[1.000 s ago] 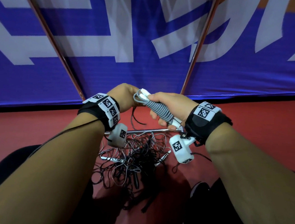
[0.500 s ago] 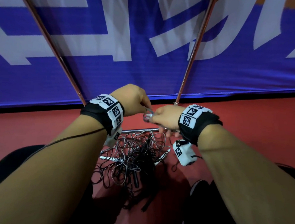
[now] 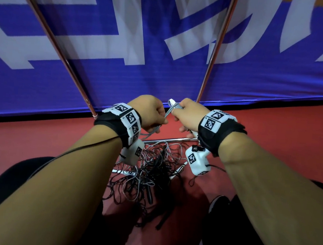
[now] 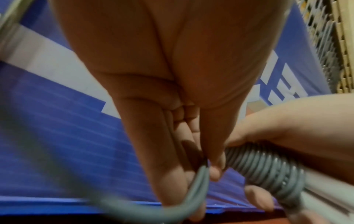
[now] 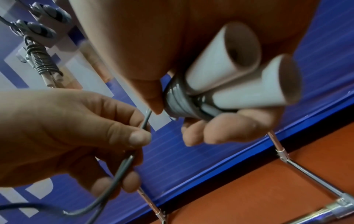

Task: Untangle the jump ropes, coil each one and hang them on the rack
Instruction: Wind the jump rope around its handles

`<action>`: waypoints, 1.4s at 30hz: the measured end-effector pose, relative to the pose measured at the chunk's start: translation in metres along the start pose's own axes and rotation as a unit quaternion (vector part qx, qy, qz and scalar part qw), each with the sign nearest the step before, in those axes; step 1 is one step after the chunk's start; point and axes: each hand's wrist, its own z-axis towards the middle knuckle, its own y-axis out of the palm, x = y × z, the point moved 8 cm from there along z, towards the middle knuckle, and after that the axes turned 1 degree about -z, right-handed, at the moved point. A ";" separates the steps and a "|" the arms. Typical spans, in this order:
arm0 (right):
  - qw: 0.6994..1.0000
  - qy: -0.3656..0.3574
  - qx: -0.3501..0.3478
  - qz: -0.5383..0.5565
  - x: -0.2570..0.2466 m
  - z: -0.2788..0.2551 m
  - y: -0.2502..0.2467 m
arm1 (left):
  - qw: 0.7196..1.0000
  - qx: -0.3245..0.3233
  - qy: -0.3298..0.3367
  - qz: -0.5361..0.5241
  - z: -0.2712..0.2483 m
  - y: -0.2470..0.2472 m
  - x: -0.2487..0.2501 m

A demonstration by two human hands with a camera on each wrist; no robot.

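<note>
1. I see open red floor (image 3: 271,135) to the right of the chrome rack base bar (image 3: 167,139); the tangled pile of black and grey jump ropes (image 3: 149,171) lies against that bar's near side.
2. A blue banner with white lettering (image 3: 143,43) closes the far edge, two rack poles (image 3: 214,55) rising before it.
3. My right hand (image 3: 188,114) grips the two white handles wound in grey rope coils (image 5: 220,84).
4. My left hand (image 3: 150,111) pinches the loose grey rope strand (image 5: 126,163) just beside it.

Black wristbands (image 3: 221,134) carry white tag-marked blocks (square black-and-white codes) and white wrist cameras (image 3: 197,161).
</note>
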 end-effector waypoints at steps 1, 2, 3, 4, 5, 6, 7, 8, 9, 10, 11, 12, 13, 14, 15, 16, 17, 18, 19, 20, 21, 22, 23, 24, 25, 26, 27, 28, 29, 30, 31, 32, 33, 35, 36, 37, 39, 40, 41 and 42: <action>1.000 -0.001 -0.004 0.012 -0.001 0.000 0.001 | 1.000 0.004 0.004 0.026 0.002 0.001 -0.002; 1.000 -0.004 -0.010 0.023 -0.002 -0.001 0.002 | 0.998 0.015 0.011 0.066 0.003 0.000 -0.003; 0.999 -0.005 -0.018 0.034 -0.002 -0.001 0.003 | 0.993 0.036 0.017 0.113 0.004 -0.002 -0.003; 0.999 -0.005 -0.025 0.046 -0.003 -0.001 0.005 | 0.985 0.062 0.021 0.157 0.005 -0.004 -0.002; 0.998 -0.006 -0.031 0.056 -0.004 0.000 0.006 | 0.978 0.087 0.026 0.190 0.006 -0.007 -0.001; 0.997 -0.009 -0.032 0.063 -0.006 -0.001 0.007 | 0.973 0.107 0.025 0.203 0.007 -0.008 -0.001; 0.997 -0.011 -0.030 0.068 -0.008 -0.001 0.007 | 0.971 0.121 0.023 0.204 0.007 -0.008 -0.001; 0.997 -0.012 -0.027 0.074 -0.010 -0.002 0.005 | 0.973 0.126 0.016 0.190 0.007 -0.007 -0.001; 0.996 -0.011 -0.023 0.084 -0.011 -0.001 0.004 | 0.980 0.123 0.009 0.158 0.006 -0.004 -0.001; 0.995 -0.009 -0.021 0.098 -0.013 -0.002 0.002 | 0.986 0.114 0.004 0.120 0.005 0.000 -0.002; 0.994 -0.006 -0.019 0.112 -0.014 -0.002 0.001 | 0.990 0.107 0.007 0.089 0.005 0.003 -0.003; 0.993 -0.004 -0.018 0.120 -0.015 -0.003 0.000 | 0.991 0.108 0.018 0.080 0.005 0.003 -0.002; 0.993 -0.003 -0.015 0.119 -0.015 -0.003 0.000 | 0.988 0.118 0.034 0.096 0.004 0.002 0.000; 0.993 -0.005 -0.011 0.113 -0.014 -0.004 -0.001 | 0.984 0.125 0.046 0.117 0.004 0.000 0.002; 0.994 -0.005 -0.004 0.109 -0.013 -0.004 -0.002 | 0.983 0.121 0.059 0.128 0.003 -0.001 0.004; 0.994 -0.002 0.004 0.108 -0.011 -0.005 -0.003 | 0.988 0.097 0.070 0.099 0.004 0.001 0.005; 0.994 0.004 0.011 0.111 -0.009 -0.005 -0.004 | 0.994 0.059 0.080 0.041 0.003 0.005 0.006; 0.993 0.011 0.014 0.115 -0.007 -0.005 -0.006 | 0.997 0.022 0.079 -0.013 0.002 0.009 0.007; 0.993 0.016 0.015 0.119 -0.006 -0.005 -0.007 | 0.996 -0.003 0.079 -0.049 0.001 0.011 0.007; 0.992 0.020 0.016 0.120 -0.005 -0.005 -0.009 | 0.994 -0.011 0.087 -0.060 0.000 0.011 0.009; 0.992 0.021 0.017 0.120 -0.004 -0.005 -0.010 | 0.993 -0.009 0.098 -0.063 0.000 0.010 0.010; 0.992 0.023 0.018 0.122 -0.003 -0.005 -0.011 | 0.992 -0.003 0.106 -0.064 0.000 0.008 0.010; 0.991 0.025 0.019 0.127 -0.003 -0.005 -0.011 | 0.991 -0.001 0.109 -0.076 0.000 0.006 0.010; 0.991 0.026 0.017 0.130 -0.002 -0.005 -0.011 | 0.990 -0.006 0.102 -0.098 0.002 0.006 0.008; 0.991 0.026 0.012 0.130 -0.002 -0.005 -0.011 | 0.988 -0.015 0.091 -0.126 0.003 0.007 0.005; 0.991 0.025 0.004 0.129 -0.003 -0.006 -0.010 | 0.986 -0.019 0.083 -0.142 0.003 0.006 0.004; 0.992 0.023 -0.004 0.126 -0.004 -0.006 -0.009 | 0.987 -0.016 0.081 -0.135 0.003 0.004 0.004; 0.992 0.022 -0.007 0.124 -0.004 -0.006 -0.009 | 0.992 -0.003 0.088 -0.092 0.003 0.000 0.006; 0.993 0.021 -0.007 0.119 -0.005 -0.007 -0.009 | 0.994 0.011 0.102 -0.029 0.002 -0.003 0.009; 0.994 0.020 -0.007 0.109 -0.005 -0.008 -0.009 | 0.993 0.023 0.113 0.029 0.001 -0.004 0.011; 0.995 0.017 -0.007 0.097 -0.005 -0.008 -0.008 | 0.991 0.028 0.116 0.067 0.001 -0.003 0.011; 0.996 0.013 -0.008 0.085 -0.005 -0.009 -0.007 | 0.989 0.028 0.114 0.087 0.002 -0.002 0.009; 0.997 0.009 -0.007 0.076 -0.006 -0.010 -0.007 | 0.989 0.023 0.108 0.102 0.005 0.001 0.006; 0.998 0.000 -0.007 0.066 -0.009 -0.010 -0.005 | 0.984 0.022 0.096 0.149 0.006 0.005 0.003; 0.998 -0.004 -0.010 0.063 -0.010 -0.010 -0.004 | 0.979 0.031 0.097 0.176 0.007 0.004 0.003; 0.998 -0.008 -0.015 0.063 -0.012 -0.011 -0.003 | 0.975 0.046 0.094 0.193 0.008 0.002 0.002; 0.996 -0.014 -0.028 0.079 -0.015 -0.014 -0.001 | 0.970 0.080 0.079 0.217 0.011 -0.003 0.000; 0.995 -0.018 -0.036 0.093 -0.016 -0.015 0.001 | 0.969 0.092 0.067 0.218 0.012 -0.004 -0.003; 0.993 -0.022 -0.045 0.105 -0.017 -0.016 0.003 | 0.971 0.103 0.055 0.209 0.013 -0.004 -0.005; 0.992 -0.026 -0.050 0.110 -0.018 -0.018 0.004 | 0.974 0.113 0.043 0.191 0.013 -0.005 -0.008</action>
